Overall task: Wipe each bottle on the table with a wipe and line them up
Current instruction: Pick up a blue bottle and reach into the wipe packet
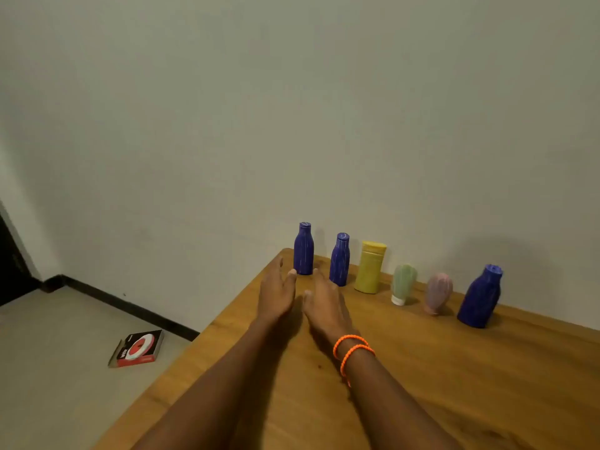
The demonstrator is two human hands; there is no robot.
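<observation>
Several bottles stand in a row along the far edge of the wooden table (422,368), against the wall. From the left: a blue bottle (303,249), a second blue bottle (339,260), a yellow bottle (370,267), a pale green tube (402,284) on its white cap, a pink tube (437,293), and a wider blue bottle (480,297). My left hand (276,292) and my right hand (326,303) lie stretched out side by side, fingers straight, just in front of the two left blue bottles. Neither hand holds anything. No wipe is in view.
The table's left edge runs diagonally from the far corner near the first blue bottle to the bottom of the frame. Below it, a red and white box (138,349) lies on the grey floor. My right wrist wears orange bands (352,350).
</observation>
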